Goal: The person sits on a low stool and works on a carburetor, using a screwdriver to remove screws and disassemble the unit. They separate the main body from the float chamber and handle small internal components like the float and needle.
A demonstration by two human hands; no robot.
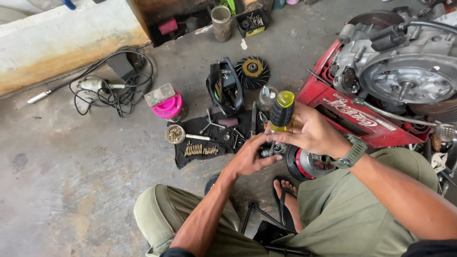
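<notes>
My right hand is closed around a screwdriver, fingers wrapped on its ribbed black grip under the translucent yellow cap, shaft pointing down. My left hand is curled around a small metal part, pinning it just above the floor while the tip bears on it; the tip itself is hidden behind my fingers. I judge the work to be mid-way: the part looks dull grey and cast, and I cannot tell whether its fastener is in or out. Much is already apart. Just beyond my hands a black cloth carries a neat row of brass-coloured screws, a three-armed wrench and loose bits. A small round tin holds more fasteners. Farther off sit a finned black fan wheel with a yellow hub and a pink round tub. To my right a red crate supports a bare aluminium engine, still uncovered. The floor is stained concrete.
</notes>
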